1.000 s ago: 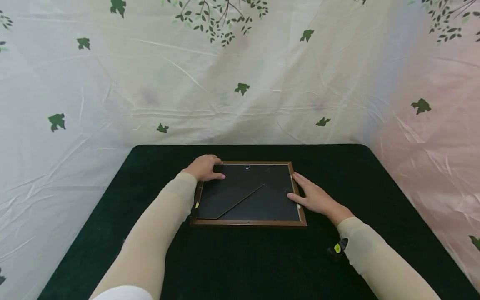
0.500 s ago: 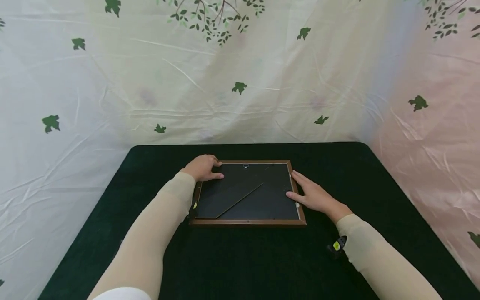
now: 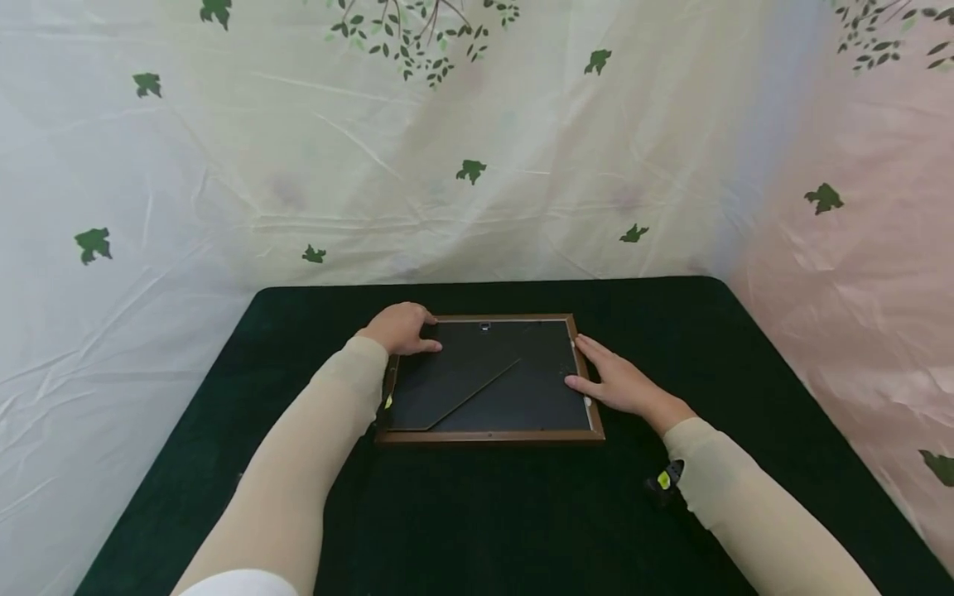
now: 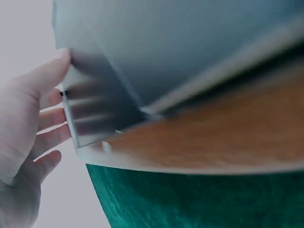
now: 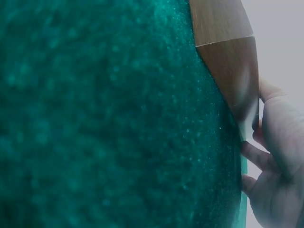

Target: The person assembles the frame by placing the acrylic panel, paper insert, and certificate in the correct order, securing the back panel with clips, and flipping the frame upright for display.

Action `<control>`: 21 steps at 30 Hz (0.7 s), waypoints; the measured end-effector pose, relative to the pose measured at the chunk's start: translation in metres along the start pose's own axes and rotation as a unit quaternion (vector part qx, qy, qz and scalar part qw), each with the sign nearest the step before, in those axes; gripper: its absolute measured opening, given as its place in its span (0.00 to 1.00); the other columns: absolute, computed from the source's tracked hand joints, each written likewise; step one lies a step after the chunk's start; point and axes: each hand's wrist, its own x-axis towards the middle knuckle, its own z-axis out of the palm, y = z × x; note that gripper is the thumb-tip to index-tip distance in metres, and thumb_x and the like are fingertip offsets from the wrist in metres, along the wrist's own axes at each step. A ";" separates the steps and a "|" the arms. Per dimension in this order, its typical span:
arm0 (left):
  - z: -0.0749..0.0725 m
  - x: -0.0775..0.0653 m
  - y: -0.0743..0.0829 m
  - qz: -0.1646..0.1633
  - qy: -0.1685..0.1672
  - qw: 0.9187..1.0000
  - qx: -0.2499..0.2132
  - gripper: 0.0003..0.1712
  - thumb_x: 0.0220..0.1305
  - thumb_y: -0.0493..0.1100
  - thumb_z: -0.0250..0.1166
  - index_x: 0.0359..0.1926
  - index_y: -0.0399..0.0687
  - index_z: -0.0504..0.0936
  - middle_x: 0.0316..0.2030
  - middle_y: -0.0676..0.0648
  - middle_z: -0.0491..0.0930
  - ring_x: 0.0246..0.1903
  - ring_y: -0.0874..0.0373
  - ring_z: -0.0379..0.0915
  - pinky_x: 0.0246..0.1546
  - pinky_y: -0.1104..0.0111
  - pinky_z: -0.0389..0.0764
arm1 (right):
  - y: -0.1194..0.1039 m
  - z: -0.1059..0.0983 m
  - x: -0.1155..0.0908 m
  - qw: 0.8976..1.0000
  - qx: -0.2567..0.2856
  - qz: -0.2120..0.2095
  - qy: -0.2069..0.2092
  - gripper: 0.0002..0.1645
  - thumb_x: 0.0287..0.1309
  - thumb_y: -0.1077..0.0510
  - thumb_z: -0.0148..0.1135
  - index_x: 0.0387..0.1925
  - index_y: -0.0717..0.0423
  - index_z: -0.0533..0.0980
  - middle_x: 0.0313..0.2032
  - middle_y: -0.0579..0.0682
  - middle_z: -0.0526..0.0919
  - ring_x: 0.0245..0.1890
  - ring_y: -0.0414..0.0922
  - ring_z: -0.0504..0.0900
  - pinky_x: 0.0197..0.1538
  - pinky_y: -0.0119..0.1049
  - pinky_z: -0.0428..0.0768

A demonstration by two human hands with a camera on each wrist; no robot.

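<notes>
A picture frame [image 3: 489,406] lies back side up on the dark green table, its brown wooden border around a black backing panel. A thin angled seam [image 3: 473,395] crosses the panel, and a small metal hanger [image 3: 485,326] sits near the far edge. My left hand [image 3: 402,329] holds the far left corner, thumb over the backing and fingers around the outer edge. On the right side my right hand [image 3: 626,382] holds the border, thumb on the panel and fingers along the outside. The right wrist view shows the frame's wooden corner [image 5: 228,61] beside that hand.
Dark green cloth [image 3: 492,513] covers the table, whose far corners are rounded. A pale curtain [image 3: 417,199] printed with green leaves hangs behind and on both sides. A black strap with a yellow-green mark [image 3: 663,480] is on my right wrist.
The head view has shifted slightly, so the whole scene sits a little further left and the table a little higher. Both hands keep the same places on the picture frame.
</notes>
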 end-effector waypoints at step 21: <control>0.009 -0.047 -0.058 -0.007 0.025 0.994 -0.106 0.31 0.69 0.50 0.59 0.69 0.46 0.66 0.70 0.44 0.61 0.67 0.43 0.57 0.65 0.48 0.60 | 0.000 0.000 -0.003 1.000 -0.005 -0.008 -0.003 0.56 0.59 0.26 0.49 0.76 0.53 0.45 0.75 0.56 0.44 0.72 0.58 0.49 0.68 0.59 0.54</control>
